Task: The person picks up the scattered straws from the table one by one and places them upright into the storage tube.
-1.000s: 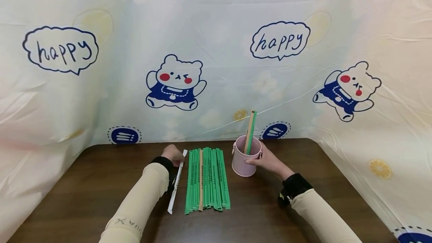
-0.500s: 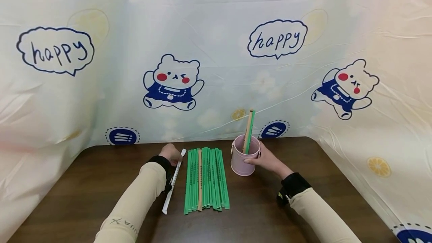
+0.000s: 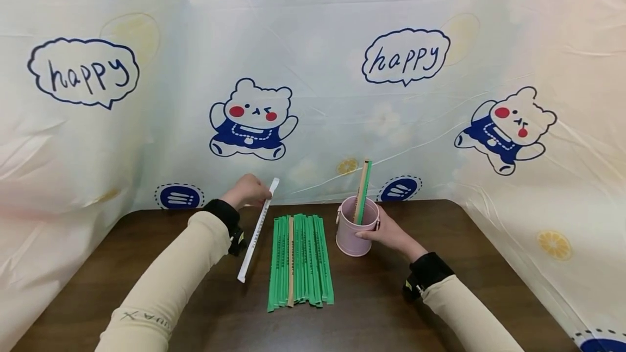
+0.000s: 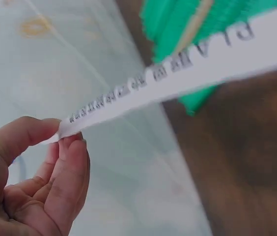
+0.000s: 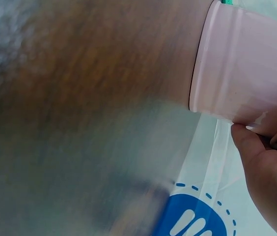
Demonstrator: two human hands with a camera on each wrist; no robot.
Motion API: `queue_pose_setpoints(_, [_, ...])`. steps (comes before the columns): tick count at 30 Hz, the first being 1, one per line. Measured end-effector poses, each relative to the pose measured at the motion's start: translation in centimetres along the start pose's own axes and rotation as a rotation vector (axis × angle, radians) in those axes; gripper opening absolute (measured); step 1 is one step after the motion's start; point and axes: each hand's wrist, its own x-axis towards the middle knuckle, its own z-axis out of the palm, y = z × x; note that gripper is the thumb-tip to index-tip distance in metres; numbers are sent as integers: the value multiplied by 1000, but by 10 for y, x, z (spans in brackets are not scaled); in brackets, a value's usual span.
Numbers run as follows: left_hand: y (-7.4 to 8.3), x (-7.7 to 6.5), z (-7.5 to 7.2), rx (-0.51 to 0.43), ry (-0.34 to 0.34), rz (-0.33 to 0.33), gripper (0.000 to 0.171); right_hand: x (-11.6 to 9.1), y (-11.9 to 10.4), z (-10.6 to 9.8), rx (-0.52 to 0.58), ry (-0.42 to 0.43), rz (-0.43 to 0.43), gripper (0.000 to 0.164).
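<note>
My left hand (image 3: pixel 246 191) pinches a white paper-wrapped straw (image 3: pixel 256 234) near its top end, raised off the table and slanting down toward me. In the left wrist view, thumb and fingers close on the narrow end of the straw (image 4: pixel 128 96), which has dark print along it. My right hand (image 3: pixel 388 232) grips the side of a small pink bucket (image 3: pixel 349 239), thumb in front and the other fingers mostly hidden behind. Inside the bucket lean a green wrapped straw (image 3: pixel 365 189) and a tan one (image 3: pixel 362 192), their tops sticking out above the rim.
Between the hands lies a flat row of green wrapped straws (image 3: pixel 303 259) with one tan straw (image 3: pixel 290 262) among them. The dark wooden table (image 3: pixel 376 314) ends at a printed cloth backdrop (image 3: pixel 323 69).
My left hand has lifted the white straw off the table, moving up and slightly away, to the left of the green row. The right hand and bucket stay in place.
</note>
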Motion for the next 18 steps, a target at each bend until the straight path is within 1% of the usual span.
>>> queue_pose_setpoints(3, [13, -4, -6, 4, -20, 69, 31, 1, 1, 1, 1, -6, -20, 92])
queue_pose_setpoints(6, [22, -3, -7, 15, -25, 133, 35, -1, 1, 0, -6, -5, -35, 91])
queue_pose_setpoints(11, [34, -1, -7, -8, -24, 186, 37, -3, -1, 0, -8, -9, -31, 91])
queue_pose_setpoints(14, [47, -3, -8, -38, -19, 217, 37, -2, -3, 1, 2, -15, -38, 91])
queue_pose_setpoints(18, [71, -4, -9, -119, -14, 269, 37, -2, -5, 2, 7, -3, -23, 92])
